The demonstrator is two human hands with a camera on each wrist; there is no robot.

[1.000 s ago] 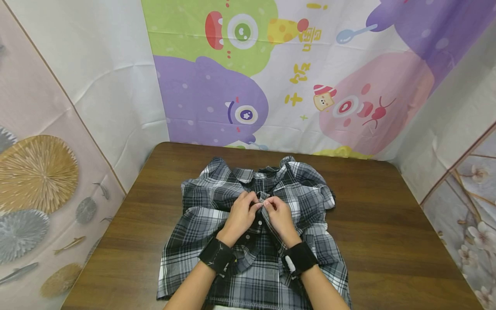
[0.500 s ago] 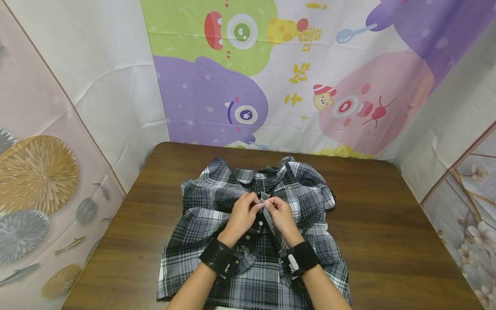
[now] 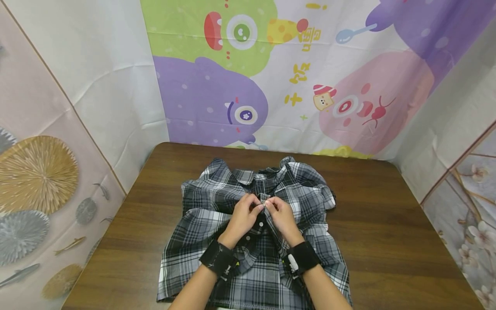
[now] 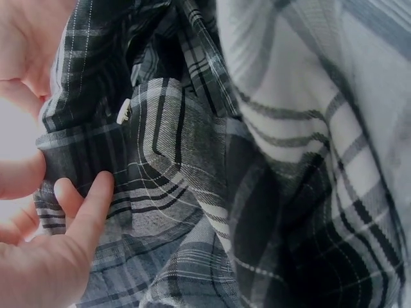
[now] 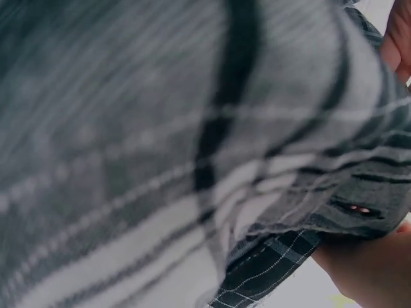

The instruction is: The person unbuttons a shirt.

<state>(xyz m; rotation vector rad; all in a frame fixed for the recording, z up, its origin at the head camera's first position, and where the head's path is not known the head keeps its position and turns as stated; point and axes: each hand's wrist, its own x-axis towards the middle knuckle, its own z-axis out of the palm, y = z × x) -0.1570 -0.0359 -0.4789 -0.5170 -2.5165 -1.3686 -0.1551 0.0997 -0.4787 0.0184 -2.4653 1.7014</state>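
Observation:
A black, grey and white plaid shirt [image 3: 209, 193] lies rumpled, collar at the far side, front placket toward the camera. At the middle of the placket my left hand [image 3: 244, 215] pinches the cloth edge between thumb and fingertips. Right beside it, my right hand [image 3: 281, 217] pinches the other edge, its fingertips meeting the left ones. Below the hands a pale button [image 3: 261, 224] shows on the dark strip, with a lower button [image 3: 248, 237] nearby. A button seen edge-on [image 4: 124, 111] stands out in the left wrist view. The right wrist view shows a slit-like buttonhole [image 5: 361, 210] in a folded edge.
The shirt rests on a brown wooden table [image 3: 387, 241]. A cartoon-printed cloth [image 3: 286, 125] hangs behind the table's far edge. Patterned panels stand at the left [image 3: 89, 172] and right [image 3: 465, 189]. Black bands [image 3: 218, 258] wrap both wrists.
Both hands stay at the same spot on the placket. The left fingertips have shifted very slightly right and down; the shirt lies as before.

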